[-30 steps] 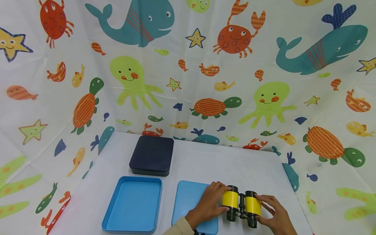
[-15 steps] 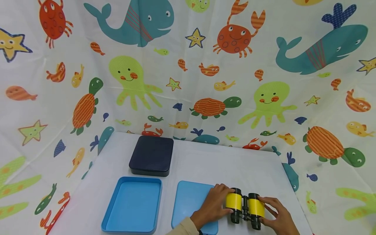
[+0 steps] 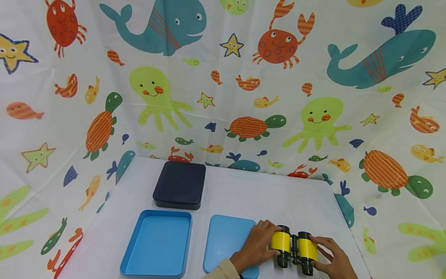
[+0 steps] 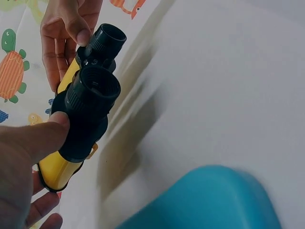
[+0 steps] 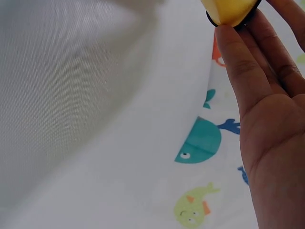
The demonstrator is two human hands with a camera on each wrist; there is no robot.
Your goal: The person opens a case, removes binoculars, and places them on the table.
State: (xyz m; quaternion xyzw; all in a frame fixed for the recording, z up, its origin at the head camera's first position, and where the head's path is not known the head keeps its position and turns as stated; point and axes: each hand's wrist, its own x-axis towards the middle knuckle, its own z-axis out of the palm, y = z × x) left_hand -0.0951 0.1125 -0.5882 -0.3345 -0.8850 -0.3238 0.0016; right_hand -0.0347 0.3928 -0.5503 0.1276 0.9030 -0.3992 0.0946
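A pair of yellow and black binoculars is held between both hands at the front right of the white table. My left hand grips the left barrel, its thumb at the eyepiece end and its fingertips towards the far end. On the other barrel, my right hand pinches the outer side with thumb and fingers. The left wrist view shows both eyepieces of the binoculars and their shadow on the table; contact with the table cannot be told. Only a yellow barrel end of the binoculars shows in the right wrist view.
Left of the hands lies a flat light-blue panel, partly under the left forearm. Further left sits a shallow blue tray. Behind it stands a black box. A sea-animal print curtain rises around the table's back and sides.
Both hands and the binoculars have shifted a little to the right and nearer the front edge. The grip looks the same. The tray, panel and box have stayed put.
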